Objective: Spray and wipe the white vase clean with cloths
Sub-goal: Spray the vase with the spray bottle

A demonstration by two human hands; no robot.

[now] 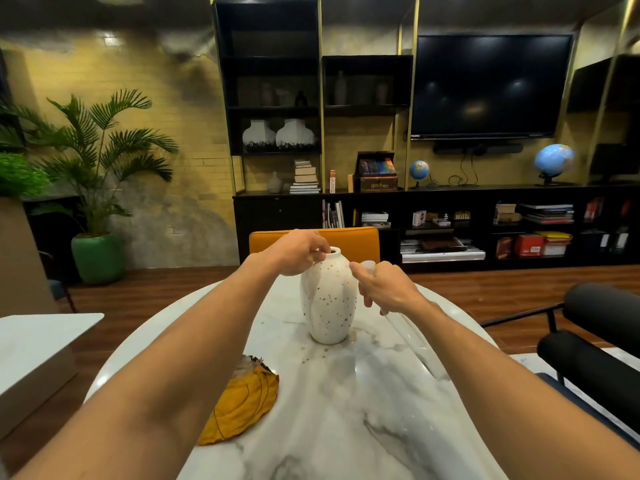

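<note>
A white speckled vase (329, 303) stands upright on the marble table (363, 410), toward its far side. My left hand (299, 252) grips the vase's rim from the left, fingers curled over the mouth. My right hand (384, 287) is just right of the vase, closed around a clear spray bottle (408, 336); the bottle's pale nozzle points at the vase's upper side and its see-through body slants down toward me. A yellow-orange cloth (242, 403) lies crumpled on the table at the near left, under my left forearm.
An orange chair back (349, 242) stands behind the table. A black armchair (595, 351) is at the right, a white table (38, 344) at the left. Dark shelves with books, globes and a television line the far wall; a potted palm (97, 168) stands far left.
</note>
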